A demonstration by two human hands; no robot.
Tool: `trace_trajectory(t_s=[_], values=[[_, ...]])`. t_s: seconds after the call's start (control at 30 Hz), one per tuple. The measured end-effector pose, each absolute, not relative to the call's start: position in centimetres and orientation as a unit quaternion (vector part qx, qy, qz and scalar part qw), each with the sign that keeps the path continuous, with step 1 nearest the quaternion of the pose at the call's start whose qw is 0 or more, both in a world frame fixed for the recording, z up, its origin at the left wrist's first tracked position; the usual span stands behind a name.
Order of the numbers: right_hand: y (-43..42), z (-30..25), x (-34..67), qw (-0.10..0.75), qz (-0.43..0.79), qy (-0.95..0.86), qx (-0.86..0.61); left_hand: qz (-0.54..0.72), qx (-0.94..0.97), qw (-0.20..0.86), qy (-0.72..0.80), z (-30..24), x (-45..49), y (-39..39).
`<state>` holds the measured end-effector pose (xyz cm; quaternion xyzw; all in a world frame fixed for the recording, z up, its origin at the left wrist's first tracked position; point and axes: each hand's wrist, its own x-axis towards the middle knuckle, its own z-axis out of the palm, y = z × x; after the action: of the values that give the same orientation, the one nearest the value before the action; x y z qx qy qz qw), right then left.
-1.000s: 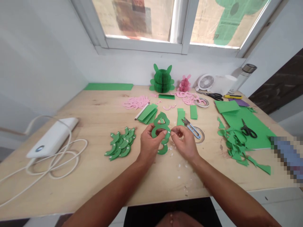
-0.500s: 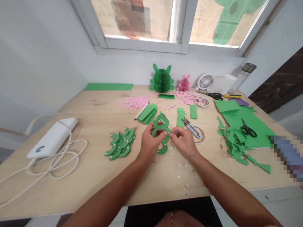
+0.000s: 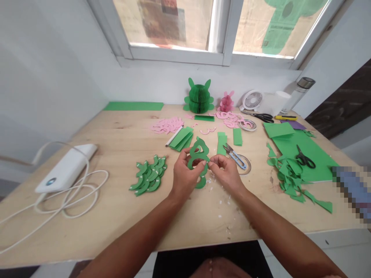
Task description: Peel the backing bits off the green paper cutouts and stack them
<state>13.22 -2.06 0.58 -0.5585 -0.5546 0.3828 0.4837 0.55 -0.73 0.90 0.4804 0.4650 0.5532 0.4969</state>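
The work seems to be somewhere in the middle. At the left side, the pile (image 3: 149, 177) has many curved green pieces with small white patches, and these look already prepared. The cutout (image 3: 201, 155) looks unfinished, though its details are too small for me to judge surely. Near the wall stand 2 folded figures, the green figure (image 3: 199, 99) and the pink figure (image 3: 226, 104), which appear complete. The strips (image 3: 222, 143) and the sheet (image 3: 320, 166) lie apart and look not used.

The cutout is over the table (image 3: 124, 227), between the 2 hands. The left hand (image 3: 185, 172) holds it: the thumb presses on the front, the other fingers are mostly behind. The right hand (image 3: 226, 172) has its thumb and first finger drawn narrowly together, at the right edge of the cutout; whether they pinch the paper or some small white bit, I cannot tell. The snips (image 3: 239, 160) rest near this hand, not held.
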Motion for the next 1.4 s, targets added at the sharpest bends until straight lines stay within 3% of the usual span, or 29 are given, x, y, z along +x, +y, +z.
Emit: trace_trajectory(t_s=[0.33,0.87,1.1,1.3,1.4], values=[[-1.95,0.38,13.27,0.472,0.362,-0.568,-0.569,0.547,0.536,0.434,0.475,1.08,0.65,-1.17],[-2.02,0.25,13.72,0.482,0.338,-0.583,-0.560,0.554,0.495,0.469,0.477,0.83,0.61,-0.90],[-1.97,0.42,13.96,0.502,0.237,-0.592,-0.584,0.557,0.485,0.485,0.468,0.72,0.43,-0.55],[-2.01,0.36,13.94,0.496,0.309,-0.547,-0.600,0.561,0.478,0.492,0.464,0.60,0.49,-0.65],[-1.89,0.29,14.02,0.524,0.280,-0.551,-0.586,0.559,0.475,0.495,0.466,0.67,0.53,-0.78]])
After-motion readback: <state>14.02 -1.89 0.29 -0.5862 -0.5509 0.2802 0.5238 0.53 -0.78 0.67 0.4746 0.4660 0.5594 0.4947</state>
